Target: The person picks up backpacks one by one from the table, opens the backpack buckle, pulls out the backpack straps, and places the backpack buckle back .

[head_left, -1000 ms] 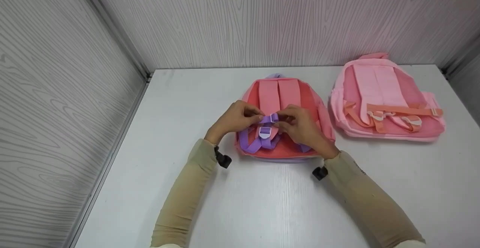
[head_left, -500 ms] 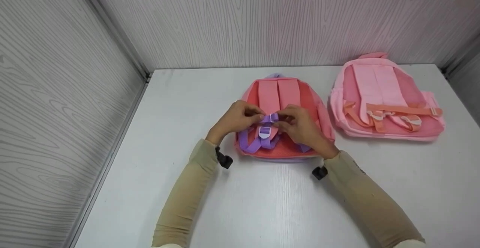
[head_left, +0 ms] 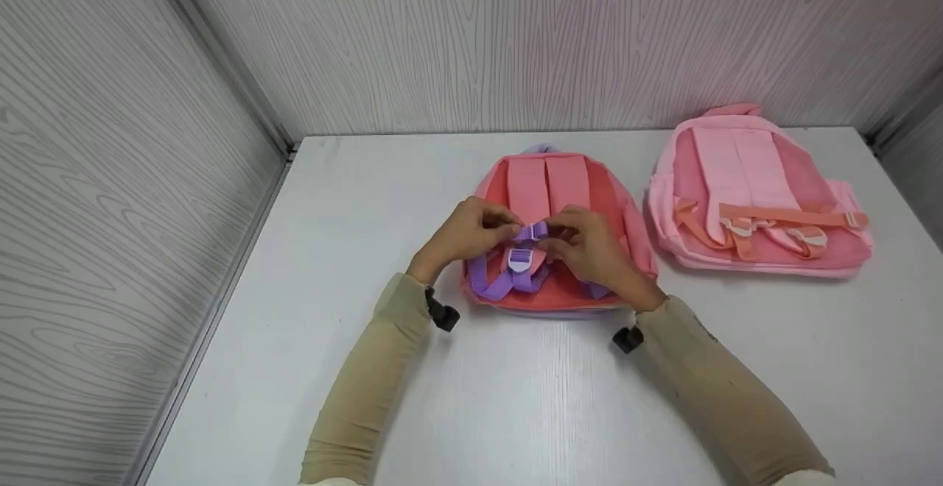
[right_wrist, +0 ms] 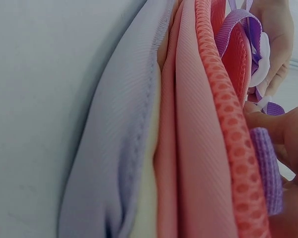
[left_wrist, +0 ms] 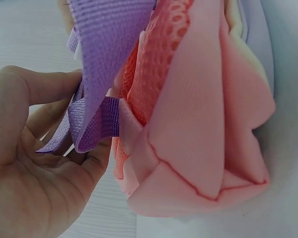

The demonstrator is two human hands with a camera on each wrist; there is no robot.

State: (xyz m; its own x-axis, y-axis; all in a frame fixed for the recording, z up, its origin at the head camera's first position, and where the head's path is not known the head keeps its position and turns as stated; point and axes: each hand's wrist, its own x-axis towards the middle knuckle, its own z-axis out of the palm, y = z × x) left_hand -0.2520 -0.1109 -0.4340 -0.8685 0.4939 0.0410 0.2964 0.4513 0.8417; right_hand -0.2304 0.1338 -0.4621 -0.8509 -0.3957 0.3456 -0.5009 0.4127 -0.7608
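A coral-pink child's backpack lies on the table with its shoulder straps facing up. My left hand pinches a purple webbing strap between thumb and fingers, over the middle of the pack. From the other side, my right hand pinches the same strap close to its small white slider. Below them, a white buckle sits on another purple strap. In the left wrist view, purple webbing passes in front of the left fingers. The right fingertips are partly hidden in the right wrist view.
A second, lighter pink backpack with orange straps lies to the right, close beside the first. Both packs are on a white table. A pale wood-grain wall stands behind it.
Both hands keep their pinch on the purple strap. The left wrist and forearm have shifted very slightly to the right; the backpacks stay put.
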